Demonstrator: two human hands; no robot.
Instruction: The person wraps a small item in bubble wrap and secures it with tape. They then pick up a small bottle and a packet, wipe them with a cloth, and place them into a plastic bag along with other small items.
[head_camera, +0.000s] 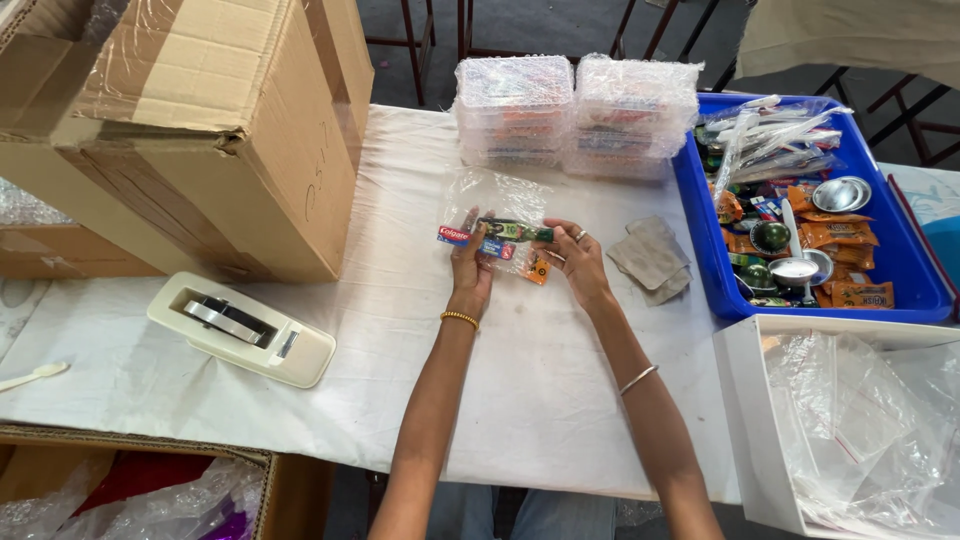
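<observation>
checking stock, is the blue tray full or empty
Partly full: the blue tray holds sachets, small metal bowls and wrapped items.

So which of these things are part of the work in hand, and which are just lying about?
In use:
left hand
right hand
small packets, held by both hands
clear bag under the packets
blue tray of sachets and small tins
stacked wrapped packs

Lying about:
tape dispenser
cardboard boxes
grey cloths
white spoon

Bare white cloth (540, 400) lies open nearside; large brown cardboard box (230, 130) blocks left, wrapped clear packet stacks (575, 115) behind, blue plastic tray (700, 250) right
</observation>
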